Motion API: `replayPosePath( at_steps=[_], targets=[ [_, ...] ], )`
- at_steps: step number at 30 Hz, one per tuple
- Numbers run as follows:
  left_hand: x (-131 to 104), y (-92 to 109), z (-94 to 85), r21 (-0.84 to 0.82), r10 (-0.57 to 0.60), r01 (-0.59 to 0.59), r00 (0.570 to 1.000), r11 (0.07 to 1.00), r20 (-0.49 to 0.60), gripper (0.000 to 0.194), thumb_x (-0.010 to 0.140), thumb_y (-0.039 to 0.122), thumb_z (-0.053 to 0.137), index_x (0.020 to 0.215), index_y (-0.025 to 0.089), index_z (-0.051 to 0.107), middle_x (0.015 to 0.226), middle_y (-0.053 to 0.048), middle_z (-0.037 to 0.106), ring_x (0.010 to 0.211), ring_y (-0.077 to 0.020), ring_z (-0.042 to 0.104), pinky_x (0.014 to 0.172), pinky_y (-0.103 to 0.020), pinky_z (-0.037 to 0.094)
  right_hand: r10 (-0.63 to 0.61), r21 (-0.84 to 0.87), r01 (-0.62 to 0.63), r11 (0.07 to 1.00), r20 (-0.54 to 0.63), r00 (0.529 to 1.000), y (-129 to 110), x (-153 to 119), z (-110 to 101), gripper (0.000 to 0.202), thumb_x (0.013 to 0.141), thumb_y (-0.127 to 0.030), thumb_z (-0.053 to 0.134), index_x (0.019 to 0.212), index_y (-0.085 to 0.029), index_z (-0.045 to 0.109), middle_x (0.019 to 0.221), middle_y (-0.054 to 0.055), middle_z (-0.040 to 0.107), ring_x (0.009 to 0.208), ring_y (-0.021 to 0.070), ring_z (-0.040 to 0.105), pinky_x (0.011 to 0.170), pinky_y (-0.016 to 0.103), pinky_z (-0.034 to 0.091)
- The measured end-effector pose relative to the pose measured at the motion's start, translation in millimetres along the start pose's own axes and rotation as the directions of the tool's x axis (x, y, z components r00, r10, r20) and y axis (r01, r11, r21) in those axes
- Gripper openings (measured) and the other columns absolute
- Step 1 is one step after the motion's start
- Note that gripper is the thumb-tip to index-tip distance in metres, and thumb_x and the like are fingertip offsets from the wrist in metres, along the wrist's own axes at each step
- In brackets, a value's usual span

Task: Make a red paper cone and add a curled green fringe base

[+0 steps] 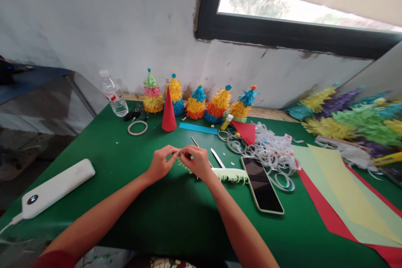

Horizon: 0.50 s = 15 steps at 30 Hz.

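Note:
Over the green table, my left hand (161,162) and my right hand (197,161) meet fingertip to fingertip. Both are closed in a pinch at the end of a light green fringed paper strip (234,174). The strip runs under my right hand and out to its right, its curled fringe pointing toward me. What lies exactly between the fingertips is mostly hidden. Beyond my hands stands a red paper cone (168,114), upright, and a flat blue paper strip (198,128) lies beside it. A thin stick and a narrow white strip (217,158) lie just past my right hand.
Several fringed paper trees (195,102) line the wall, with more at right. A bottle (114,96), tape ring (137,128) and power bank (59,188) are left. Rightward are a glue stick (226,122), phone (263,186), paper scraps (273,150) and coloured sheets (354,192).

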State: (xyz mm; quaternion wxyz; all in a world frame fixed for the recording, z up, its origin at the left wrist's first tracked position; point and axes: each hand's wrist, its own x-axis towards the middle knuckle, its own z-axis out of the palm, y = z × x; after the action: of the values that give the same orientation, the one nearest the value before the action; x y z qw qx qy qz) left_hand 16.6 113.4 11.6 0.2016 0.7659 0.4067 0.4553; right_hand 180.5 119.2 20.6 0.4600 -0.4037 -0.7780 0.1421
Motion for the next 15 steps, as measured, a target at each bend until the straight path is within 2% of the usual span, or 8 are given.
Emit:
replayPosePath(
  at_steps=[7, 15],
  targets=[
    [0.0, 2.1, -0.6, -0.031, 0.013, -0.014, 1.000, 0.999, -0.023, 0.016, 0.090, 0.023, 0.052, 0.083, 0.019, 0.065, 0.081, -0.004, 0.069, 0.077, -0.0148, 0.064, 0.073, -0.025, 0.048, 0.084, 0.085, -0.085, 0.993, 0.014, 0.996, -1.5, 4.3, -4.0, 0.015, 0.077, -0.013, 0.057, 0.070, -0.017, 0.070, 0.060, 0.001, 0.065, 0.052, 0.0094, 0.055, 0.053, 0.019, 0.043],
    [2.9, 6.0, -5.2, -0.018, -0.064, 0.064, 0.998, 0.998, -0.024, 0.020, 0.091, 0.027, 0.050, 0.080, 0.019, 0.063, 0.076, -0.002, 0.067, 0.072, -0.0140, 0.061, 0.071, -0.025, 0.046, 0.050, 0.110, -0.053, 0.993, 0.036, 0.998, -5.7, 4.8, -6.8, 0.019, 0.085, -0.022, 0.055, 0.085, -0.017, 0.073, 0.069, 0.004, 0.069, 0.054, 0.0099, 0.055, 0.055, 0.021, 0.044]
  ],
)
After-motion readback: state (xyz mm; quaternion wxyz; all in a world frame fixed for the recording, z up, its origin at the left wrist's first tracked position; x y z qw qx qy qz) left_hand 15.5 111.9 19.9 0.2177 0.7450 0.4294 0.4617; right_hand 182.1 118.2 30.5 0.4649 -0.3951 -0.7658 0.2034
